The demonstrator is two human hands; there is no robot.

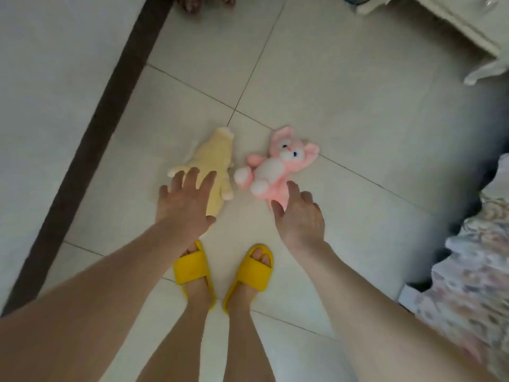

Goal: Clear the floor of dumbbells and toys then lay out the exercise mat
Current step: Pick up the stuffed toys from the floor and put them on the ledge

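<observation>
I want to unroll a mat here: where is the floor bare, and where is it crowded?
Bare tiles lie beyond the toys, toward the white furniture. Crowded: yellow plush, pink rabbit, both hands and feet at centre.

I take this for a home interior: pale tiled floor (344, 86), plush toys (275, 164), yellow house slippers (248, 274), floral bedding (473, 271) at right.

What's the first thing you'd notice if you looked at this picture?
Two soft toys lie side by side on the pale tiled floor: a pink bunny and, to its left, a pale yellow plush. The left hand reaches over the yellow one and the right hand towards the bunny, both open. Below them are bright yellow slippers.
</observation>
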